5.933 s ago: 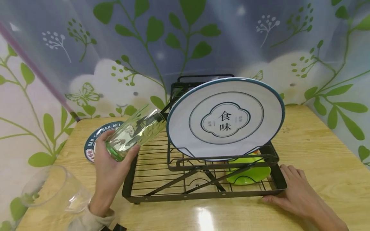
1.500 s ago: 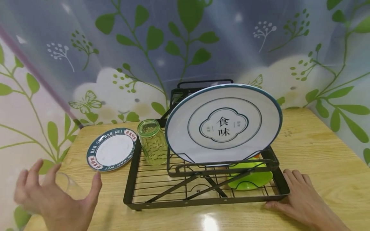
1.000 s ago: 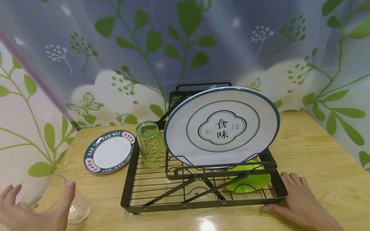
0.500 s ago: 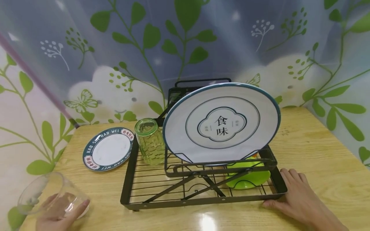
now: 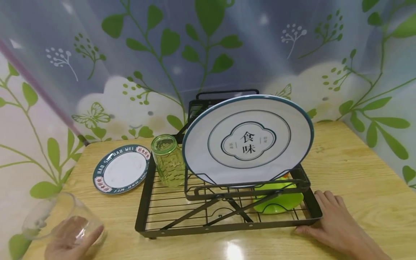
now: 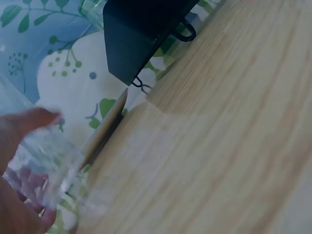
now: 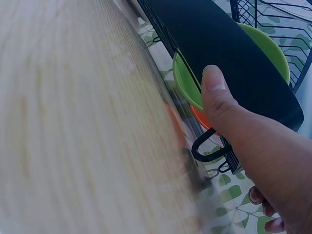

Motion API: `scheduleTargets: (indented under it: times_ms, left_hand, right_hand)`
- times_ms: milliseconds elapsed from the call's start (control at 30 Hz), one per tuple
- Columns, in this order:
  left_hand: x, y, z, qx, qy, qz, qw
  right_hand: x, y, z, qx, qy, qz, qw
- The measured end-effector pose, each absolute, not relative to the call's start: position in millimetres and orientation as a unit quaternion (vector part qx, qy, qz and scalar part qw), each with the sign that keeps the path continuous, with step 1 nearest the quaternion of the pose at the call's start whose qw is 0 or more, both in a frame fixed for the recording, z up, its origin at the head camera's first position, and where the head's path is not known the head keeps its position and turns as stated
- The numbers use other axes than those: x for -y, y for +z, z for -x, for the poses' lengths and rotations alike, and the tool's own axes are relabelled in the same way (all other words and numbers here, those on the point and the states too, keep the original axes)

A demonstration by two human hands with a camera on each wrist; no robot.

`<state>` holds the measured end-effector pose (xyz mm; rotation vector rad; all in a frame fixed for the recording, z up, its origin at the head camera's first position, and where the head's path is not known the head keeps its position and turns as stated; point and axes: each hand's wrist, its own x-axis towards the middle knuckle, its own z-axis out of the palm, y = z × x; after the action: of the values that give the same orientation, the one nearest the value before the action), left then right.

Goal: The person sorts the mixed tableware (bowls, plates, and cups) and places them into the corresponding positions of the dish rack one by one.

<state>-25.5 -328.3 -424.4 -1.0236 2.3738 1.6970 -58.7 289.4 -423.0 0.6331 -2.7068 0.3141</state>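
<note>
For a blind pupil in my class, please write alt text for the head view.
A person's left hand grips a clear round cup left of a black metal dish rack, whose right end their right hand holds. The rack bears a round, blue-rimmed white plate, a green glass tumbler and a lime-green bowl.

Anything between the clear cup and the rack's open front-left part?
Yes: the rack's raised left side stands between the clear cup in the left hand and that part. The green glass and small plate are farther back, off the direct line.
</note>
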Motion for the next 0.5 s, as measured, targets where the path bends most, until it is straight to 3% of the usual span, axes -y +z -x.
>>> scheduleTargets:
  times_ms: [233,500]
  left_hand:
    - [307,-415,19,-0.711,0.64,0.267,-0.113]
    - [292,-409,21,-0.746,0.623,0.193,-0.132]
  right_hand:
    - [-288,-423,57,0.961,0.115,-0.201,0.152]
    - [-287,-422,56,0.96,0.113,-0.204,0.154]
